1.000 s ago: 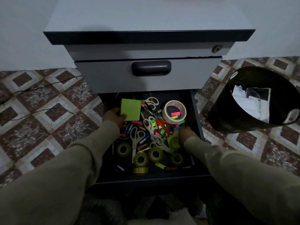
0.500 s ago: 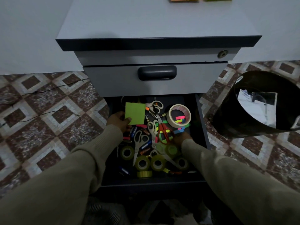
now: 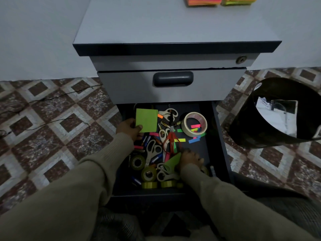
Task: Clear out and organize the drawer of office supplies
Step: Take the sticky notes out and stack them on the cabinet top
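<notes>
Drawer (image 3: 218, 129) open; left hand (image 3: 129, 128) pinched green pad (image 3: 146, 120), right hand (image 3: 188, 159) gripped green paper (image 3: 172, 162).

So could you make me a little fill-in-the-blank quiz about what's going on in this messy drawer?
1. The left hand holds a ____ pad of sticky notes.
2. The red-handled scissors lie inside the open ____.
3. The big roll of masking tape lies toward the drawer's ____ side.
4. The black bin stands on the ____.

Missing words: green; drawer; right; floor.
</notes>
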